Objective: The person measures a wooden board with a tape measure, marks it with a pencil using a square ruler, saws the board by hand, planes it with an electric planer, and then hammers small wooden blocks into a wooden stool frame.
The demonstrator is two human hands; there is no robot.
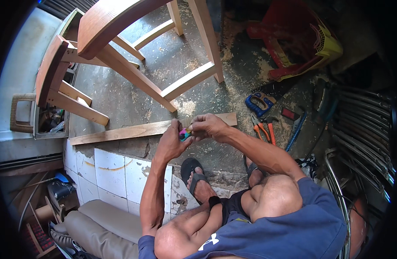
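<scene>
My left hand is closed around a small pink and teal thing, too small to name for certain. A bit of yellow shows at its upper right edge, where the fingers of my right hand pinch. Both hands meet in front of my knees, above a long light wooden plank lying on the floor. My fingers hide part of the held thing and the middle of the plank.
Wooden chair frames stand ahead and to the left. A handsaw, orange-handled pliers and a blue tool lie at right, near a red and yellow plastic stool. Metal chairs crowd the right edge. Wood shavings cover the floor.
</scene>
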